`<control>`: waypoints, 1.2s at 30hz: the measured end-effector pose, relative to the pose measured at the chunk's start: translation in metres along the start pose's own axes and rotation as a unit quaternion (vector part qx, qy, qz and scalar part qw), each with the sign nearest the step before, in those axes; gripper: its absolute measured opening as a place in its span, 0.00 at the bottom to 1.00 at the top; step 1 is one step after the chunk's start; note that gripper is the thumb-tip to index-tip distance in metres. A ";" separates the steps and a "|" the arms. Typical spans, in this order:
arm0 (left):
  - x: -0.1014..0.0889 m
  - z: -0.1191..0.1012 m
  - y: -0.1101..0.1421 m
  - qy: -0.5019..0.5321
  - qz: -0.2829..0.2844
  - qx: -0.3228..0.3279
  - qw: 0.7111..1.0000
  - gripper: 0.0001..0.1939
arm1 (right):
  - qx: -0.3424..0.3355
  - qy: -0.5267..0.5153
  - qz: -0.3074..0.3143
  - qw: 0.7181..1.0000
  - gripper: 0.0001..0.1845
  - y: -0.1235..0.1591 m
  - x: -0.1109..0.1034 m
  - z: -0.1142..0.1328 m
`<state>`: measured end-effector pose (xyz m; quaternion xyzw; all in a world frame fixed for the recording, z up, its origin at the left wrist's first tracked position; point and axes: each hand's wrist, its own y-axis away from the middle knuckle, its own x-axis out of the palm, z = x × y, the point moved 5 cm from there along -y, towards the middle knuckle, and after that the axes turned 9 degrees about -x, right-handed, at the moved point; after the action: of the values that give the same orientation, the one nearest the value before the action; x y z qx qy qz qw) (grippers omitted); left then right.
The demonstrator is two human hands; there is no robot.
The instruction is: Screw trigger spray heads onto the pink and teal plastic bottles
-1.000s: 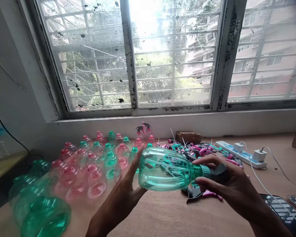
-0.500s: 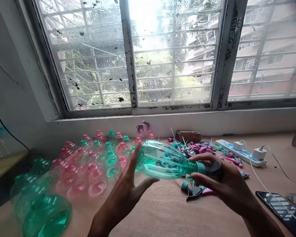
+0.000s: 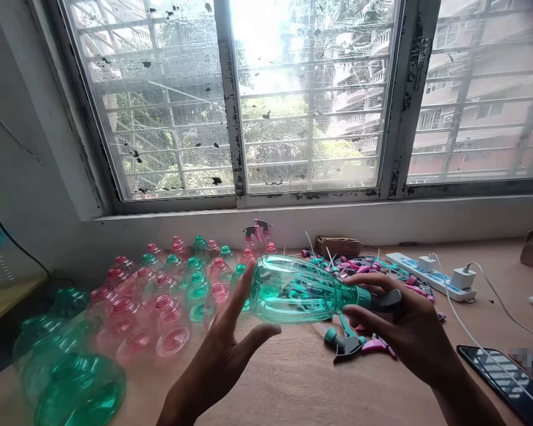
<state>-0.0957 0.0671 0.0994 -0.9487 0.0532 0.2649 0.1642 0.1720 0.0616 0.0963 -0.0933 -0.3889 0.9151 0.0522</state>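
A clear green spray bottle [image 3: 293,290] lies sideways in the air above the wooden table [image 3: 293,378]. My right hand [image 3: 400,331] is closed around its neck and grey trigger head [image 3: 384,299]. My left hand [image 3: 226,349] is open with fingers spread, its fingertips touching the bottle's base. A loose grey-and-green trigger head [image 3: 344,343] lies on the table just under the bottle.
Several empty pink and green bottles [image 3: 169,296] stand at the left, with larger green ones [image 3: 71,384] nearer. A heap of pink and green trigger heads [image 3: 368,269], a white power strip [image 3: 430,275] with chargers and a phone [image 3: 501,373] lie at the right. A window sill runs behind.
The bottle has shifted slightly up and away. My left hand has loosened from the base, so only its fingertips touch it now.
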 end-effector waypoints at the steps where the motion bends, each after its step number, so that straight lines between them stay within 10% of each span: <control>1: -0.001 0.000 0.001 -0.007 0.003 -0.001 1.000 0.41 | 0.010 -0.013 0.003 1.000 0.16 0.000 0.001 -0.001; 36: 0.000 -0.004 -0.004 -0.065 -0.048 0.001 0.997 0.46 | -0.004 0.025 0.056 0.998 0.14 0.002 0.014 0.004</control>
<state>-0.0924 0.0698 0.1041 -0.9309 -0.0029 0.3174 0.1808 0.1573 0.0594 0.0959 -0.1382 -0.3856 0.9122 0.0104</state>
